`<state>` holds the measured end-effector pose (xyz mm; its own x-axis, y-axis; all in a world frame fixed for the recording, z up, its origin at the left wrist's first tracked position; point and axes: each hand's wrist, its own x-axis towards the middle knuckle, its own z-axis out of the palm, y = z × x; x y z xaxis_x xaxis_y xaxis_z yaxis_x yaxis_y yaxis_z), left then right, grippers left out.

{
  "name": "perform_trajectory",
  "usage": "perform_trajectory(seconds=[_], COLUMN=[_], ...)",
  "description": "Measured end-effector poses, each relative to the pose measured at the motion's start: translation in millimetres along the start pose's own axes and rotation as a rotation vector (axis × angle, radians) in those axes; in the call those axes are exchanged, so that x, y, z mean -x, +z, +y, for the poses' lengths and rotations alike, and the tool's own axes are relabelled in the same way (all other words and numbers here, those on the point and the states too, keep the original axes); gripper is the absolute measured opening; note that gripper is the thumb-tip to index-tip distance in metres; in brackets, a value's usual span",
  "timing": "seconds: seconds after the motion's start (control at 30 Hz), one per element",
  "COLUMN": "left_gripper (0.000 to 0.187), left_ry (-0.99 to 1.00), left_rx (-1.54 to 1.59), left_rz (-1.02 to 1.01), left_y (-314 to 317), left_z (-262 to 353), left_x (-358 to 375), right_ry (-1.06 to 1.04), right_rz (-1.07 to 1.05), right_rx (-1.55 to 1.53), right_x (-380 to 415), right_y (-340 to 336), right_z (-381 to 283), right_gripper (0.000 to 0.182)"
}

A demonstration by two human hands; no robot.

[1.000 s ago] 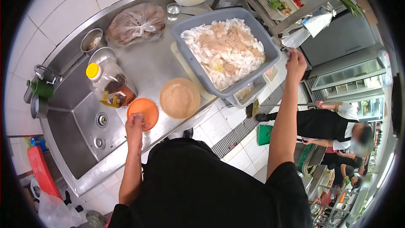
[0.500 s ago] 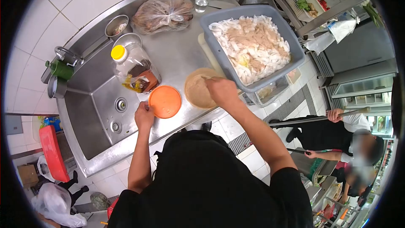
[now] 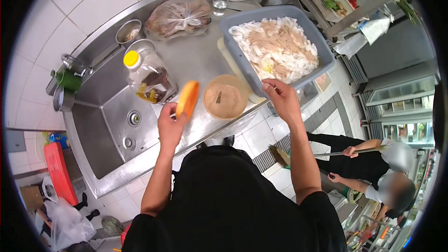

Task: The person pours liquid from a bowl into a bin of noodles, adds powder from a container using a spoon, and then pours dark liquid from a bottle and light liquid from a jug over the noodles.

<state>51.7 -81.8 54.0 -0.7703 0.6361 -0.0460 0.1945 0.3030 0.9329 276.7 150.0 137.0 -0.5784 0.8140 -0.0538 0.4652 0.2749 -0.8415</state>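
The orange lid [image 3: 188, 100] is tilted up on its edge, with my left hand [image 3: 171, 123] gripping its near side. Right of it stands a round tub of light brown powder [image 3: 226, 97], uncovered, a dark wedge-shaped mark in the powder. My right hand [image 3: 283, 99] is over the near corner of a grey bin [image 3: 329, 60], thumb and fingertips pressed together; whether anything small is between them cannot be made out. White strips with brown powder on top [image 3: 275, 46] fill the bin.
A clear jar with a yellow cap [image 3: 151, 81] stands by the steel sink [image 3: 105, 121]. Behind are a bagged brown bundle [image 3: 179, 16], a glass [image 3: 220, 6] and metal bowls [image 3: 129, 32]. On the right, people [image 3: 392, 158] stand, one holding a long pole [image 3: 336, 152].
My left hand has lifted the orange lid off the counter and tipped it up. My right hand has moved from the powder tub rightwards to the bin's corner. The person's pole has shifted.
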Motion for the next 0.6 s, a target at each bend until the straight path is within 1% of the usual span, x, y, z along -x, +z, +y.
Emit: perform_trajectory(seconds=[0.03, 0.07, 0.1, 0.17, 0.2, 0.23, 0.3, 0.33, 0.37, 0.43, 0.47, 0.5, 0.53, 0.57, 0.6], left_gripper=[0.023, 0.024, 0.024, 0.027, 0.028, 0.028, 0.026, 0.028, 0.028, 0.034, 0.034, 0.042, 0.05, 0.05, 0.06], left_ry=[0.22, 0.281, 0.341, 0.74, 0.808, 0.817, 0.871, 0.863, 0.871, 0.809, 0.815, 0.819, 0.82, 0.83, 0.762], left_rx=[-0.084, -0.104, -0.126, -0.316, -0.484, -0.49, -0.566, -0.575, -0.581, -0.455, -0.461, -0.451, -0.44, -0.443, -0.447], left_rz=[0.017, -0.098, -0.211, -0.314, -0.425, -0.432, -0.622, -0.651, -0.652, -0.752, -0.744, -0.711, -0.691, -0.678, -0.424], left_y=[9, 18, 28, 52, 60, 67, 75, 75, 75, 70, 69, 68, 65, 62, 60], left_z=[20, 39, 53, 57, 59, 62, 66, 65, 62, 59, 58, 58, 57, 56, 53], left_x=[1, 0, -1, -4, -3, -3, -4, -7, -12, -21, -21, -19, -13, -8, -5], right_ry=[0.035, 0.083, 0.087, 0.058, 0.081, 0.08, 0.076, 0.075, -0.057, -0.323, -0.341, -0.354, -0.273, -0.203, -0.196], right_rz=[0.042, 0.017, 0.032, 0.046, 0.053, 0.062, 0.105, 0.11, 0.144, 0.211, 0.225, 0.226, 0.137, 0.054, 0.031], right_rx=[-0.063, -0.07, -0.075, -0.242, -0.279, -0.287, -0.205, -0.211, -0.096, 0.138, 0.291, 0.29, 0.39, 0.492, 0.474], right_x=[6, 14, 19, 26, 32, 34, 37, 35, 31, 22, 20, 18, 21, 18, 16], right_y=[-2, -3, 1, 15, 17, 19, 24, 27, 30, 41, 54, 60, 66, 67, 64], right_z=[9, 12, 23, 48, 44, 44, 43, 42, 39, 31, 31, 32, 33, 33, 29], right_gripper=[0.028, 0.026, 0.026, 0.024, 0.024, 0.024, 0.025, 0.025, 0.024, 0.027, 0.034, 0.034, 0.036, 0.038, 0.037])
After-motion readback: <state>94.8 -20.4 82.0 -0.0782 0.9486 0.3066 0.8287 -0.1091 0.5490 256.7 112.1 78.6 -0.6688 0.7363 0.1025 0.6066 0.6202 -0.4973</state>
